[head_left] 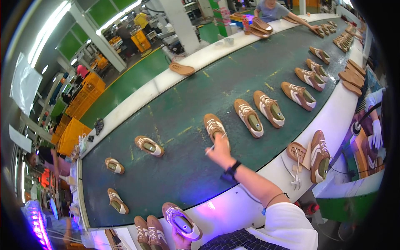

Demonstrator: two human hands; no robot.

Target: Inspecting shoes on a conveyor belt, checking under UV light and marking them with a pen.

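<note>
My left hand (181,241), at the lower edge, holds up a brown and white lace-up sneaker (178,216) with an olive insert in its opening. My right arm stretches out over the dark green conveyor belt (183,171). There my right hand (219,153) grips another brown sneaker (213,123) at its opening, its toe pointing away from me. A thin pale stick-like thing (211,149) pokes out by the right fingers; its kind is unclear. The fingers partly cover that shoe's heel. Just right of it lies a similar sneaker (248,118).
More sneakers (148,146) are spread along the belt. A pair (149,231) stands beside my left hand. On the white ledge at right lie pincers (295,177), a loose sole (296,152) and a sneaker (320,156). A co-worker (271,10) reaches over the far end.
</note>
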